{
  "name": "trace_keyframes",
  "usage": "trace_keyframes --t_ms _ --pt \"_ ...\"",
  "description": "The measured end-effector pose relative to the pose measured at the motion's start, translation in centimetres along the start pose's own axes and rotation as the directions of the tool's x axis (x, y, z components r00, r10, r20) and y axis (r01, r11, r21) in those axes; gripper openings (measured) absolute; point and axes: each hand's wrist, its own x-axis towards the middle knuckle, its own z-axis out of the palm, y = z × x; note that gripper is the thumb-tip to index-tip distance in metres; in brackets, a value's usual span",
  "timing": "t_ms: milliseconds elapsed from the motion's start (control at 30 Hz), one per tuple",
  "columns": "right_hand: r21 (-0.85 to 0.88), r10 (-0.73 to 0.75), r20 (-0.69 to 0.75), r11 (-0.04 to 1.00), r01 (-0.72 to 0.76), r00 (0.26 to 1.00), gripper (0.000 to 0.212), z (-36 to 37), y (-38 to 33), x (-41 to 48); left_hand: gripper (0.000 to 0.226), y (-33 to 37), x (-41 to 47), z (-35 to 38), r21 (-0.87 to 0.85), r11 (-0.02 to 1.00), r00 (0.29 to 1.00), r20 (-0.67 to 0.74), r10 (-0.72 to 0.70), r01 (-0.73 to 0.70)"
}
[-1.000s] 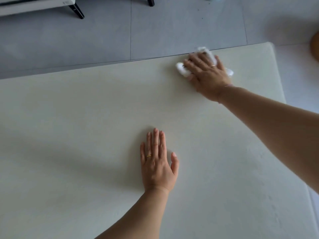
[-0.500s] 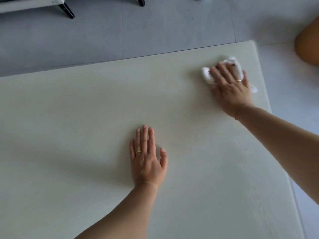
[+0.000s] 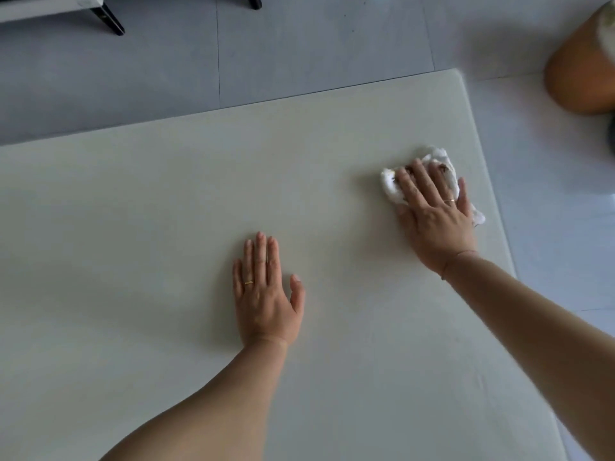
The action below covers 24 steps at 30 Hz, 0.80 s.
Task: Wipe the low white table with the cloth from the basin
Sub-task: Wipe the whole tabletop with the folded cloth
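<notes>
Head view. The right hand (image 3: 432, 214), fingers spread flat, presses the crumpled white cloth (image 3: 439, 168) onto the counter (image 3: 166, 201) near its right edge; it has swept from the far edge toward the near side within the last second. The left hand (image 3: 266, 294) remains flat, open and empty, bracing mid-counter. Judged: the right strip is being covered; the left expanse likely remains unwiped.

Soft, even daylight, brighter toward the right of the frame. Faint shadows lie left of the left hand (image 3: 266, 294) on the table (image 3: 133, 227). Edges bend slightly; the orange object (image 3: 579, 71), upper right, is blurred.
</notes>
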Motion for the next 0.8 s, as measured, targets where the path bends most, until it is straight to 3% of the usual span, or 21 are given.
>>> trace_keyframes --t_ms 67,100,200,300,367,433,500,533,567,633,700,800 --pt "0.067 0.187 -0.027 0.980 -0.185 0.982 0.054 0.8 -2.6 -1.2 0.066 0.0 0.0 0.0 -0.003 1.000 1.000 -0.003 -0.003 0.003" --pt "0.083 0.209 -0.023 0.975 -0.206 0.978 0.056 1.1 -4.2 -2.2 0.066 0.0 -0.1 0.0 -0.007 1.000 1.000 -0.004 -0.002 0.002" --pt "0.031 -0.049 0.031 0.998 0.048 0.998 0.053 1.8 -6.2 -5.7 0.066 0.1 -0.1 -0.1 -0.018 1.000 1.000 -0.011 0.000 0.000" --pt "-0.036 -0.259 0.058 0.965 0.261 0.964 0.050 1.0 -2.4 -6.7 0.065 0.1 -0.1 -0.2 -0.025 1.000 1.000 -0.019 0.000 0.000" --pt "-0.047 -0.166 0.031 0.985 0.167 0.986 0.051 0.4 0.3 -6.7 0.065 0.1 -0.1 -0.1 -0.028 1.000 1.000 -0.019 0.001 -0.002" --pt "0.024 0.065 -0.013 0.998 -0.065 0.998 0.052 0.2 0.6 -7.0 0.065 0.1 0.0 -0.1 -0.034 0.999 1.000 -0.027 0.005 -0.006" --pt "0.105 0.281 -0.048 0.956 -0.275 0.959 0.054 0.9 -2.3 -7.9 0.065 0.1 0.0 0.1 -0.043 0.999 0.999 -0.042 0.003 -0.005" --pt "0.123 0.315 -0.044 0.944 -0.307 0.948 0.055 1.4 -4.0 -8.9 0.065 0.0 -0.1 0.1 -0.046 0.999 0.999 -0.046 0.006 -0.008" --pt "0.122 0.271 -0.032 0.956 -0.265 0.962 0.055 1.8 -5.5 -10.1 0.065 0.0 -0.1 0.1 -0.047 0.999 0.999 -0.047 0.010 -0.012" --pt "0.061 0.034 0.022 0.997 -0.036 0.999 0.055 2.4 -6.3 -12.8 0.066 0.0 -0.1 0.1 -0.050 0.999 0.998 -0.056 0.018 -0.020" --pt "0.021 -0.149 0.061 0.989 0.148 0.987 0.052 2.2 -3.9 -14.1 0.066 0.0 -0.1 0.2 -0.059 0.998 0.998 -0.057 0.019 -0.022" --pt "-0.007 -0.076 0.030 0.997 0.076 0.997 0.051 1.3 -0.4 -14.1 0.066 -0.1 0.0 0.3 -0.059 0.998 0.998 -0.064 0.018 -0.022"
